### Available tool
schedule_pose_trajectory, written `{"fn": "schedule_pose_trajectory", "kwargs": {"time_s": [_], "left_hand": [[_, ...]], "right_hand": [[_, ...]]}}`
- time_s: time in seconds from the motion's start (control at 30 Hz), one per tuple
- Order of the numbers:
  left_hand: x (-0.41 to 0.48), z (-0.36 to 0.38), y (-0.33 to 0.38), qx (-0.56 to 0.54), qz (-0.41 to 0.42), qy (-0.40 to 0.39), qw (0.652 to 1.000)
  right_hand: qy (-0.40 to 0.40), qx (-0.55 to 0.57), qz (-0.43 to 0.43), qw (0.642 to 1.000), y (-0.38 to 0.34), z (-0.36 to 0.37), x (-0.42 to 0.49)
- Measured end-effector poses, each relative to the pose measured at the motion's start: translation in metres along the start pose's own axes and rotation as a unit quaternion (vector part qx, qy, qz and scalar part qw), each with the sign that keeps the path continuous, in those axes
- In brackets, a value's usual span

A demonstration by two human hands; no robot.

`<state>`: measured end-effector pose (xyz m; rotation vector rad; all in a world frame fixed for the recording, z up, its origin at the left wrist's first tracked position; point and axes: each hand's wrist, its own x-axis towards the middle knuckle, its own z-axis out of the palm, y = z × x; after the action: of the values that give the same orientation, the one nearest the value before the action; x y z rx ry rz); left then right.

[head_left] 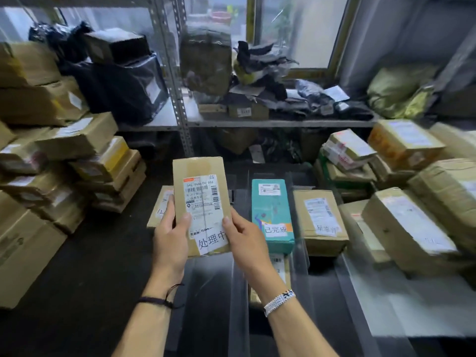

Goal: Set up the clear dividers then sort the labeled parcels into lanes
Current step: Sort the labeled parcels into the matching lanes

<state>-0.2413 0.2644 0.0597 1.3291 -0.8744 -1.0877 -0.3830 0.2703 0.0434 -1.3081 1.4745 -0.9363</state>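
- Cartons (77,163): stacked at far left on the counter (90,279), labels up. Black bags (116,81) are piled behind and above them.
- Small parcel (161,207): laid flat in the leftmost lane, largely hidden by the left grip and the held parcel.
- Left grip (168,233): closed round the held parcel's left edge, thumb laid across the label. A dark cord (157,301) is worn at the wrist.
- Held parcel (201,199): brown, raised above the counter between both grips, with a handwritten white tag at its near end. The lane beneath is screened by it.
- Right grip (244,235): closed on the parcel's right edge, thumb on the label. A white beaded band (279,301) is worn at the wrist.
- Dividers (238,287): clear sheets stood on edge, run front to back.
- Teal parcel (271,212): laid flat in the next lane, tagged at its near end.
- Brown parcel (319,220): laid flat just right of the teal one, a divider between them.
- Shelf (257,123): metal, behind the lanes, loaded with dark wrappings and a green sack (396,91).
- Loose cartons (412,222): heaped at far right, touching one another.
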Motion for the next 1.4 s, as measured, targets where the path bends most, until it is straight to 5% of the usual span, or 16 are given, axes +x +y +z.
{"fn": "schedule_pose_trajectory", "kwargs": {"time_s": [0.57,0.77,1.13,1.4], "left_hand": [[0.088,0.024,-0.055,0.286,0.016,-0.102,0.952],[0.112,0.032,-0.074,0.333,-0.027,-0.183,0.925],[0.134,0.031,-0.112,0.315,-0.070,-0.132,0.937],[0.131,0.035,-0.141,0.383,-0.132,-0.202,0.891]], "right_hand": [[0.197,-0.054,0.200,0.958,0.022,0.041,0.062],[0.185,-0.110,0.252,0.944,0.034,0.038,0.087],[0.157,-0.161,0.306,0.925,0.046,0.057,0.128],[0.148,0.032,0.339,0.928,0.063,0.078,0.132]]}}
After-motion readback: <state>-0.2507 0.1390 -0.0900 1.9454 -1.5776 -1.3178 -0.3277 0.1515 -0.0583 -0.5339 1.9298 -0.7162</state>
